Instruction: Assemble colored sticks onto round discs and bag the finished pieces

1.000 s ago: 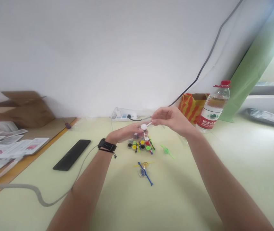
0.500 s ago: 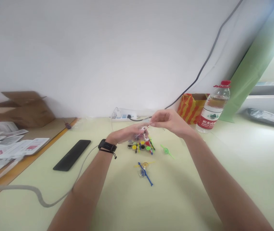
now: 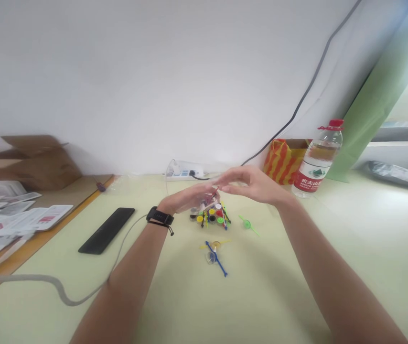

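Observation:
My left hand (image 3: 191,197), a black watch on its wrist, is closed on a clear plastic bag (image 3: 204,200) with small pieces inside. Right beside it, my right hand (image 3: 249,184) has its thumb and fingers apart at the bag's opening, by a thin reddish piece. Whether the right fingertips touch that piece is unclear. Below the hands lies a pile of small coloured discs and sticks (image 3: 212,218). A green spinner (image 3: 247,224) rests to the pile's right. Nearer me, a blue arrow spinner (image 3: 216,258) overlaps a yellow spinner (image 3: 216,245).
A black phone-like slab (image 3: 107,231) and a grey cable (image 3: 59,289) lie at left, near paper packets (image 3: 48,218) and a cardboard box (image 3: 42,165). A power strip (image 3: 186,173) is behind; a water bottle (image 3: 316,162) and striped bag (image 3: 283,160) stand right.
My right hand's pinch on the thin piece has opened, its fingers spreading apart and shifting slightly left. My left hand has stayed almost in place with the bag.

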Available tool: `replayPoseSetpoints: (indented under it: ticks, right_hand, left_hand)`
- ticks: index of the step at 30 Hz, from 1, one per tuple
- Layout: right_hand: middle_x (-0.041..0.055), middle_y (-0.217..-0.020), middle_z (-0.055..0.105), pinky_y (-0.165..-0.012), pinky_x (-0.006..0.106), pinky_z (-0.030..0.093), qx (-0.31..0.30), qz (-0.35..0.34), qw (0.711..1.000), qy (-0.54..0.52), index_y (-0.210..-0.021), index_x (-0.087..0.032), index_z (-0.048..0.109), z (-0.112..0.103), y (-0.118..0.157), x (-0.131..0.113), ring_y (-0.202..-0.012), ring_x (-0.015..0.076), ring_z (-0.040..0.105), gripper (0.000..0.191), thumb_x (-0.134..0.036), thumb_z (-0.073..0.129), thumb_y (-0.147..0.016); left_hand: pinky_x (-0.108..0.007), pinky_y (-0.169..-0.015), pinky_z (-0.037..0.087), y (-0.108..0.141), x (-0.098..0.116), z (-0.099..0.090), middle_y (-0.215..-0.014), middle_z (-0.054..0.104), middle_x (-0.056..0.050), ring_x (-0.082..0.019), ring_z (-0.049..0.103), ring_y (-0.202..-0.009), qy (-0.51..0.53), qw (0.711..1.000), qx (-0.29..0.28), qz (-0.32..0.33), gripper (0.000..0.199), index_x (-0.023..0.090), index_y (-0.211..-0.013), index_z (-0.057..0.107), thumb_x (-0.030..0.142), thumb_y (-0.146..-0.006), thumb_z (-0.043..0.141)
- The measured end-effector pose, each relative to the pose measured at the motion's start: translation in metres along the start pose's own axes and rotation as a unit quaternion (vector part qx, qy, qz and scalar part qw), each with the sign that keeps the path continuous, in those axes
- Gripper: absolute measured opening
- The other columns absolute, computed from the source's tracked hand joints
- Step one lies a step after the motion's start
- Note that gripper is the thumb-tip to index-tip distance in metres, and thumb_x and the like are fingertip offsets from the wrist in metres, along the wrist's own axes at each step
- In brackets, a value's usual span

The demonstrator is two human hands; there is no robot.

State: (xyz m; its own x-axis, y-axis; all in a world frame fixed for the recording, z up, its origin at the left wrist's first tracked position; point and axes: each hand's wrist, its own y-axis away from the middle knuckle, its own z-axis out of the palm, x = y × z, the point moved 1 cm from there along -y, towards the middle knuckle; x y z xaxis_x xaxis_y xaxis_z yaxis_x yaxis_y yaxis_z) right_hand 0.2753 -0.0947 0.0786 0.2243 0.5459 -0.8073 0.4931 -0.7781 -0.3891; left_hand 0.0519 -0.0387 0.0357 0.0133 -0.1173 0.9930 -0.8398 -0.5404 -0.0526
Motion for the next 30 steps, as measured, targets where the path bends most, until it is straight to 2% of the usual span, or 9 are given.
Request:
replayPoseSetpoints:
  ticks: [5, 9, 12, 15, 17, 19, 23, 26, 30]
  right_hand:
    - [0.0021, -0.083, 0.072, -0.083, 0.032, 0.050, 0.079, -0.010, 0.996, 0.037, -0.082, -0.020, 0.072, -0.002, -0.002, 0.005, -0.085, 0.0188, 0.067, 0.017, -0.025, 0.058, -0.090]
    - [0.0027, -0.085, 0.071, -0.082, 0.032, 0.049, 0.127, -0.018, 0.990, 0.054, -0.082, -0.021, 0.070, -0.002, -0.005, 0.010, -0.087, 0.0194, 0.066, 0.019, -0.028, 0.055, -0.091]
    - [0.0050, -0.102, 0.071, -0.084, 0.033, 0.050, 0.209, -0.017, 0.974, 0.088, -0.094, -0.023, 0.068, -0.008, -0.007, 0.016, -0.094, 0.0206, 0.064, 0.016, -0.035, 0.057, -0.092]
    - [0.0054, -0.092, 0.069, -0.074, 0.031, 0.049, 0.272, 0.037, 0.947, 0.170, -0.084, -0.022, 0.063, -0.019, -0.004, 0.023, -0.083, 0.0203, 0.062, 0.022, -0.041, 0.058, -0.092]
    - [0.0048, -0.082, 0.068, -0.066, 0.031, 0.046, 0.178, 0.103, 0.954, 0.219, -0.076, -0.021, 0.062, -0.022, -0.001, 0.028, -0.076, 0.0198, 0.061, 0.030, -0.044, 0.056, -0.093]
    - [0.0049, -0.085, 0.071, -0.064, 0.030, 0.045, -0.006, 0.148, 0.960, 0.236, -0.077, -0.020, 0.066, -0.017, 0.002, 0.033, -0.076, 0.0198, 0.062, 0.030, -0.045, 0.058, -0.092]
    - [0.0043, -0.100, 0.073, -0.066, 0.027, 0.046, -0.311, 0.162, 0.911, 0.218, -0.091, -0.021, 0.072, 0.021, 0.000, 0.042, -0.081, 0.0201, 0.066, 0.031, -0.050, 0.075, -0.079]
    - [0.0029, -0.100, 0.073, -0.065, 0.026, 0.045, -0.387, 0.174, 0.880, 0.214, -0.099, -0.022, 0.072, 0.058, -0.006, 0.048, -0.082, 0.0203, 0.066, 0.044, -0.051, 0.085, -0.068]
    - [0.0023, -0.096, 0.072, -0.062, 0.025, 0.042, -0.420, 0.171, 0.860, 0.234, -0.085, -0.020, 0.071, 0.085, -0.010, 0.051, -0.081, 0.0188, 0.064, 0.028, -0.041, 0.084, -0.072]
  left_hand:
    - [-0.032, -0.063, 0.044, -0.003, -0.013, -0.003, -0.099, 0.070, -0.014, -0.023, 0.063, -0.072, 0.155, 0.982, -0.041, -0.099, 0.078, 0.021, -0.140, 0.055, 0.079, -0.091, 0.034]
    - [-0.027, -0.048, 0.035, -0.005, -0.027, -0.003, -0.081, 0.070, -0.012, -0.015, 0.052, -0.052, 0.153, 0.978, -0.058, -0.133, 0.068, 0.015, -0.132, 0.061, 0.069, -0.095, 0.044]
    - [-0.023, -0.047, 0.037, -0.006, -0.034, -0.011, -0.068, 0.061, -0.004, -0.010, 0.048, -0.050, 0.155, 0.982, 0.028, -0.102, 0.049, 0.014, -0.123, 0.066, 0.054, -0.095, 0.059]
    - [-0.018, -0.041, 0.035, -0.007, -0.036, -0.027, -0.075, 0.061, -0.001, -0.006, 0.048, -0.047, 0.199, 0.963, 0.178, -0.040, 0.040, 0.018, -0.117, 0.066, 0.049, -0.091, 0.069]
    - [-0.014, -0.042, 0.039, -0.009, -0.035, -0.038, -0.088, 0.066, -0.004, -0.006, 0.056, -0.053, 0.219, 0.930, 0.295, 0.010, 0.046, 0.019, -0.116, 0.063, 0.054, -0.088, 0.070]
    - [-0.016, -0.053, 0.051, -0.010, -0.034, -0.043, -0.104, 0.069, -0.008, -0.011, 0.069, -0.068, 0.189, 0.909, 0.370, 0.039, 0.053, 0.021, -0.121, 0.058, 0.058, -0.085, 0.072]
    - [-0.034, -0.077, 0.063, -0.012, -0.030, -0.035, -0.116, 0.068, -0.010, -0.021, 0.076, -0.084, 0.041, 0.934, 0.352, 0.051, 0.065, 0.026, -0.133, 0.050, 0.047, -0.080, 0.082]
    - [-0.041, -0.084, 0.062, -0.013, -0.031, -0.024, -0.115, 0.069, -0.011, -0.023, 0.076, -0.086, -0.002, 0.958, 0.286, 0.031, 0.068, 0.024, -0.136, 0.054, 0.039, -0.078, 0.085]
    - [-0.043, -0.096, 0.058, -0.018, -0.038, -0.018, -0.124, 0.069, -0.014, -0.026, 0.073, -0.103, 0.041, 0.974, 0.221, 0.038, 0.055, 0.018, -0.126, 0.065, 0.031, -0.078, 0.086]
